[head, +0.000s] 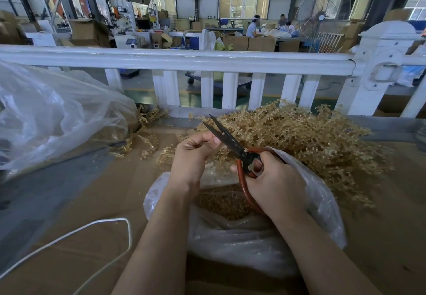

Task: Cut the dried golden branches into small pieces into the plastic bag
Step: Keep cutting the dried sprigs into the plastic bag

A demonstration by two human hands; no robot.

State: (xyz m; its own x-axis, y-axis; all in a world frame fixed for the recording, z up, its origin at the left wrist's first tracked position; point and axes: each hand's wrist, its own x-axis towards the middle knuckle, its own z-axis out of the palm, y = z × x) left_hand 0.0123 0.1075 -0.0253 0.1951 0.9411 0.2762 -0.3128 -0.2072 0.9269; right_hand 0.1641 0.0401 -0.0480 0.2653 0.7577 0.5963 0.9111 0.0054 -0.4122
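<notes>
The right hand (274,179) gripped red-handled scissors (232,147), blades parted. The left hand (193,154) pinched a golden sprig beside them. Below both hands sat the plastic bag (230,237); the branch pile (299,138) lay beyond the right hand.

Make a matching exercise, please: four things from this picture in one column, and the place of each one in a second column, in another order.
Things:
1. scissors
2. open plastic bag
3. white cord
4. pile of golden branches

Places:
A. on the cardboard at lower left
B. under both hands, cut pieces inside
C. in the right hand, blades apart
D. beyond the bag, before the white railing

Pairs: 1-C, 2-B, 3-A, 4-D
</notes>
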